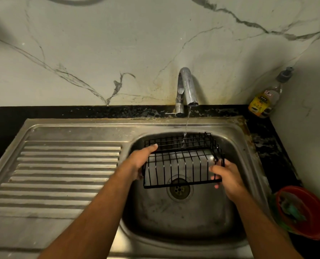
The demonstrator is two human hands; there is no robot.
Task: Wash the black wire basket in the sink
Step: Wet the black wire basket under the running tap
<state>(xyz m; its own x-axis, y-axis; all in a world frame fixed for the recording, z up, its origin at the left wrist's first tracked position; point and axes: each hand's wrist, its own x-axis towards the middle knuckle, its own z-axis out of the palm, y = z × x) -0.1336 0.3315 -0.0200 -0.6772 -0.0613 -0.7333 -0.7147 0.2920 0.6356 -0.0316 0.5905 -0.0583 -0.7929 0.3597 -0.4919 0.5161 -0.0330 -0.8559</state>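
The black wire basket (181, 161) is held over the steel sink bowl (174, 217), tilted with its open side facing away from me. My left hand (140, 161) grips its left end, thumb along the upper rim. My right hand (228, 178) holds the right end, fingers curled through the wires. A thin stream of water falls from the chrome tap (186, 90) onto the basket's far rim. The drain (178, 189) shows through the basket's lower wires.
A ribbed steel draining board (58, 174) lies to the left of the bowl. A soap bottle (267, 98) stands in the back right corner on the black counter. A red bowl (305, 212) holding a scrubber sits at the right edge. The marble wall rises behind.
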